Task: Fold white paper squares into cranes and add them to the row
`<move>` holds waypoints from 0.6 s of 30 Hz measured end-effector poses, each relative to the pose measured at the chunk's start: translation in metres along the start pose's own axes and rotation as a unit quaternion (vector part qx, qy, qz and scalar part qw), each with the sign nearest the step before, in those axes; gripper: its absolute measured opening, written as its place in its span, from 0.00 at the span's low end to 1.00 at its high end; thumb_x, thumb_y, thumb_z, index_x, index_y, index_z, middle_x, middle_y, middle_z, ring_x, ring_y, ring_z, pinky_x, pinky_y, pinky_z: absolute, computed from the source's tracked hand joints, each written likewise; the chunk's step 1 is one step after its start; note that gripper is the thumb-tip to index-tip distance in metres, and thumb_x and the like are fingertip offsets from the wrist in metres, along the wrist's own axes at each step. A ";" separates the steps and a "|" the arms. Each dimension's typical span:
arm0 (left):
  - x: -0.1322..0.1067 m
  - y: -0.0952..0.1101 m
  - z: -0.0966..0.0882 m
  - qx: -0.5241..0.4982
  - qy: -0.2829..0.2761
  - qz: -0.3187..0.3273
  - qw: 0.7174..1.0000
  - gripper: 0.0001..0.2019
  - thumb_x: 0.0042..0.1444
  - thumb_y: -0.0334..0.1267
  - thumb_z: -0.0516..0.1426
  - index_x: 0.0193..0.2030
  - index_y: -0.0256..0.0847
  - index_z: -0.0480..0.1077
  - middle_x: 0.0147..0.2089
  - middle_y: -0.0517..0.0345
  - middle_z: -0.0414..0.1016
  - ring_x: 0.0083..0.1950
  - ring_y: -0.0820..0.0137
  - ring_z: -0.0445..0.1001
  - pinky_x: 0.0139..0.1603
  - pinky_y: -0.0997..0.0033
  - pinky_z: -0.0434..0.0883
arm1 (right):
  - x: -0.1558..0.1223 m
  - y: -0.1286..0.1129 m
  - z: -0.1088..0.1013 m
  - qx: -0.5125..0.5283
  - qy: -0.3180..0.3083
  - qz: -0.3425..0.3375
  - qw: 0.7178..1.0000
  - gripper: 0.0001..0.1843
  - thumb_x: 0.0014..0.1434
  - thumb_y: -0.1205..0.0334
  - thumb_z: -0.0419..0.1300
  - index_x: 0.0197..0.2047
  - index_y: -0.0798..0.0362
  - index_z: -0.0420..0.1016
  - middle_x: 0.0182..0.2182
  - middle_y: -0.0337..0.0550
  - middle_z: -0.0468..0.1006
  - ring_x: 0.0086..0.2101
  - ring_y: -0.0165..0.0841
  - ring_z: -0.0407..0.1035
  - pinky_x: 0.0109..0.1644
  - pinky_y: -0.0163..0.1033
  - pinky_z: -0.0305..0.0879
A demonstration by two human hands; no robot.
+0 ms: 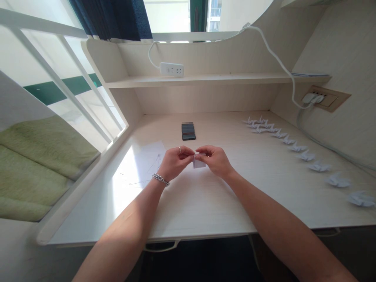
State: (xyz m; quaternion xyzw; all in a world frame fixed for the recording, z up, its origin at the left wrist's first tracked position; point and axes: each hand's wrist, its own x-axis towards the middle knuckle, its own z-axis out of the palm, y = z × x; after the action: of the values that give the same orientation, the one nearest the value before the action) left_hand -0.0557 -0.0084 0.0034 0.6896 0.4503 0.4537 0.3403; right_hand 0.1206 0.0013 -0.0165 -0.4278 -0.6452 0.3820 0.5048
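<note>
A small folded piece of white paper point(199, 161) is held up just above the desk point(202, 207). My left hand point(176, 161), with a ring and a chain bracelet at the wrist, pinches the paper's left edge between thumb and fingers. From the other side, my right hand point(216, 159) grips its top right part, thumb across the front. The fingers hide the paper's upper edge. To the left lie white paper sheets point(147, 158), partly in bright sunlight. Along the right side runs a row of several folded paper cranes point(306, 156).
Beyond my hands lies a dark, phone-like object point(188, 131), partly blurred. On the shelf point(211, 80) sits a white power strip point(172, 69). A white cable point(279, 56) hangs down to the wall socket point(326, 98). White bed rails point(44, 66) stand at the left.
</note>
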 end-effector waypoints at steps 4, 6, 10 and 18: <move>0.003 0.000 0.001 -0.084 0.035 -0.047 0.995 0.06 0.43 0.31 0.63 0.31 0.36 0.75 0.28 0.56 0.77 0.31 0.70 0.76 0.35 0.69 0.74 | 0.002 0.001 0.001 0.071 0.005 0.030 0.997 0.20 0.47 0.56 0.68 0.43 0.54 0.77 0.30 0.43 0.80 0.31 0.34 0.73 0.35 0.39 0.69; 0.005 -0.002 0.000 -0.136 0.064 -0.063 0.987 0.07 0.43 0.31 0.63 0.31 0.36 0.74 0.28 0.57 0.77 0.31 0.70 0.76 0.37 0.68 0.74 | 0.003 0.002 0.001 0.110 -0.007 0.062 0.992 0.21 0.48 0.57 0.67 0.45 0.54 0.75 0.31 0.44 0.81 0.31 0.34 0.74 0.33 0.39 0.71; 0.006 -0.004 -0.002 -0.161 0.032 -0.064 0.984 0.13 0.45 0.32 0.62 0.40 0.36 0.73 0.32 0.55 0.78 0.33 0.70 0.77 0.38 0.67 0.75 | 0.004 0.002 0.001 0.123 -0.001 0.088 0.988 0.15 0.49 0.57 0.65 0.41 0.55 0.77 0.31 0.43 0.81 0.29 0.32 0.74 0.33 0.38 0.72; 0.003 -0.010 -0.004 -0.085 -0.078 0.030 0.993 0.22 0.52 0.33 0.60 0.56 0.40 0.70 0.36 0.54 0.78 0.36 0.69 0.77 0.40 0.68 0.74 | 0.005 0.001 -0.002 0.112 -0.001 0.085 0.990 0.14 0.50 0.55 0.64 0.39 0.53 0.79 0.33 0.42 0.80 0.29 0.30 0.72 0.29 0.35 0.69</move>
State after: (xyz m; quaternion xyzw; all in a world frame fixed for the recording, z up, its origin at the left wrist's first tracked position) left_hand -0.0621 -0.0016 -0.0025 0.7050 0.3609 0.4451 0.4179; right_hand 0.1217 0.0065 -0.0154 -0.4216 -0.5595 0.4941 0.5149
